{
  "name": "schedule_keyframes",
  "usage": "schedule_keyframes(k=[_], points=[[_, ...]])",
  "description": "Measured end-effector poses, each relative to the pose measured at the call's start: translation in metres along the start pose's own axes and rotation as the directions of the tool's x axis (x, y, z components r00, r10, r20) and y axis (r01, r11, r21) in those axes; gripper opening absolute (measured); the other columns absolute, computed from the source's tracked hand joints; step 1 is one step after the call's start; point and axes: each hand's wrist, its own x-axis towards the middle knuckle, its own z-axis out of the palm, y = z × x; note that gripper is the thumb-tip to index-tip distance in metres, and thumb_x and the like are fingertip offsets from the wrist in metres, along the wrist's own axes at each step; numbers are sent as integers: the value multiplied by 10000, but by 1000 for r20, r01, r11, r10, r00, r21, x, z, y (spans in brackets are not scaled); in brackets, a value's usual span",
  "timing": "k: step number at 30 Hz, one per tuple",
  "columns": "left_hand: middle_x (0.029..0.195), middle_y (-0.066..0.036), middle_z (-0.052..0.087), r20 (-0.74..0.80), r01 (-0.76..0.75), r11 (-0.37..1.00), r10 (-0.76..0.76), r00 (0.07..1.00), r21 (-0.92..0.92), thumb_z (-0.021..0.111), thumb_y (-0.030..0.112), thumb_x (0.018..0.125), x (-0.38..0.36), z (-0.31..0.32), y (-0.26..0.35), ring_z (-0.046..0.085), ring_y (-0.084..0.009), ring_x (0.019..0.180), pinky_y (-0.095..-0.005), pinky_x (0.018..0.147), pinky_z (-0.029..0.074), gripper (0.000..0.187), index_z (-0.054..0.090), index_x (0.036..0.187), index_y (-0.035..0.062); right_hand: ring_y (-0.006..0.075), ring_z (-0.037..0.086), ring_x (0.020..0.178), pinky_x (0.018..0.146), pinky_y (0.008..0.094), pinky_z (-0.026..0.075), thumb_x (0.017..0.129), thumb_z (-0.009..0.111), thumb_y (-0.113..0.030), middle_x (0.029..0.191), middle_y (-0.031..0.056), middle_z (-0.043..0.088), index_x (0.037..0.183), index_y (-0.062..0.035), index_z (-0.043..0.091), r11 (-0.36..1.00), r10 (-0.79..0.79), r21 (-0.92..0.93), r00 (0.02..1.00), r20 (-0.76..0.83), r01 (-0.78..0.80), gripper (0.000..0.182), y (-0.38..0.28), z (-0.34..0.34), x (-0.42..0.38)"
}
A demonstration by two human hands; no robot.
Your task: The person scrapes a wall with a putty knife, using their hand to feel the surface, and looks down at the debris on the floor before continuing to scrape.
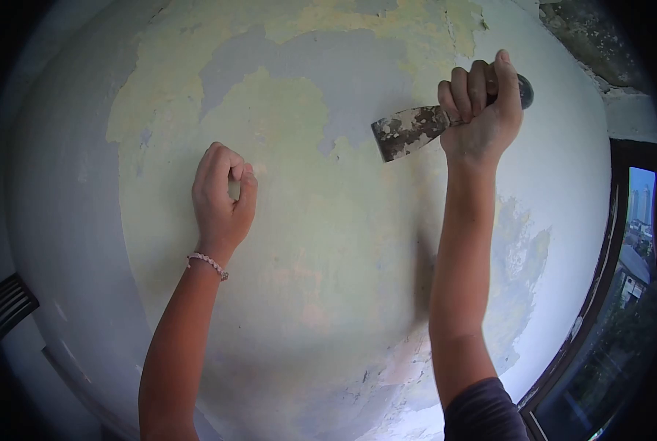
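My right hand [483, 99] is wrapped round the dark handle of a putty knife [411, 132], its thumb pointing up. The knife's wide metal blade, spotted with pale plaster, points left in front of the wall [292, 220]. Lower and to the left, my left hand [222, 191] is loosely closed in front of the same wall. Its thumb tip meets the curled forefinger, with a small gap inside the loop and nothing visible in it. A braided bracelet [208, 264] circles that wrist.
Patches of yellowish, grey and white coating with ragged edges cover the wall. A dark-framed window [619, 220] stands on the right, with buildings outside. Bare, rough masonry [593, 44] shows at the top right. A dark slatted object [11, 305] sits at the far left.
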Motion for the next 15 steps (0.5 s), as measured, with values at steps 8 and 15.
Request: schedule_keyframes(k=[8,15], points=[[744,-80,390,9,22,999,-22,1000,40,533,-63,802,-1,-1,4,414,-220,651,-317,621,395,188,374,770,33,82,228,369,353,241,207,968,513,-236,450,-52,215,606,-131,389,993,81,87,996,-43,-77,397,4,-3,2],[743,-85,413,-12,8,998,-7,1000,56,538,-63,780,2,-1,4,435,-238,654,-344,611,392,183,386,761,37,78,208,382,364,254,186,978,492,-262,456,-53,220,598,-165,343,989,-75,126,997,-17,76,420,-11,-22,8]])
